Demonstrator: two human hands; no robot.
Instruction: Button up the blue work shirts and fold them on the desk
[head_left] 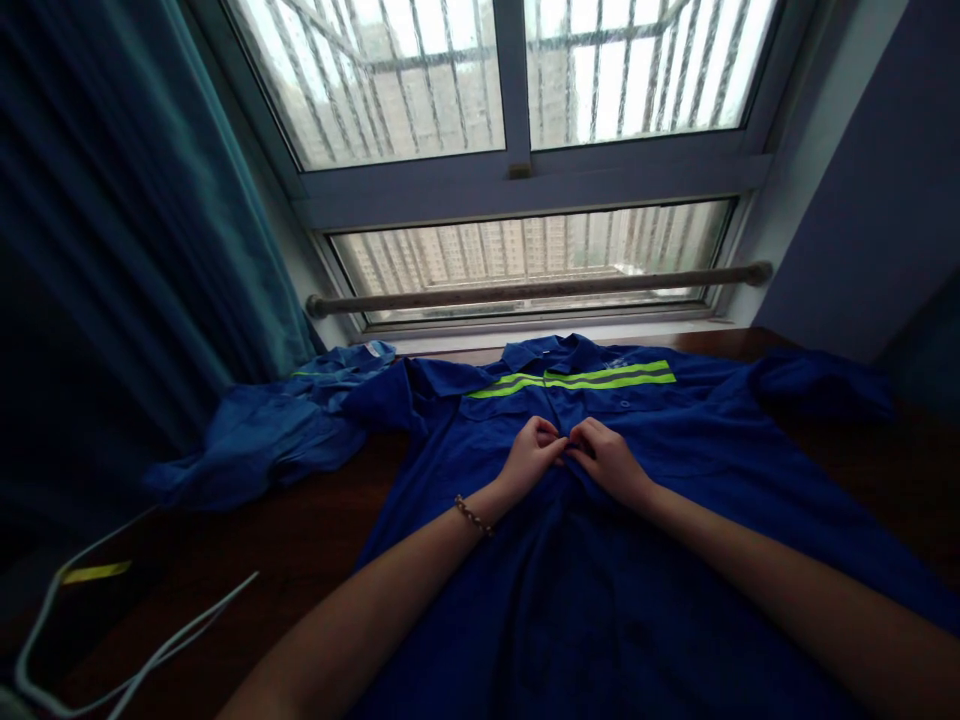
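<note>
While your forearms lie across the lower part of the blue work shirt (570,600), which is spread front-up on the dark wooden counter (285,540) with its collar toward the window, both your hands meet at its centre front. Your left hand (534,452) and right hand (607,462) are each pinched shut on the shirt's front edge, fingertips almost touching, just below the chest. Judging by that grip, you are working a button at the placket; whether it is through its hole cannot be told, since your fingers cover it. The next move likely calls for holding both edges flat and aligned, then shifting your pinch along the placket to the neighbouring button without dragging the shirt out of square.

Counting near to far: one white cable (150,660) looping at the near left, one yellow tag (96,572) beside it, one beaded bracelet (472,516) on your left wrist, two hands, and one reflective band (577,380) across the shirt's chest. There are two blue garments in all, the second garment (277,440) lying crumpled at the far left, touching the shirt's sleeve. Beyond stand one rail (536,290) along the sill, one window (517,80), and one dark curtain (127,250) on the left.
</note>
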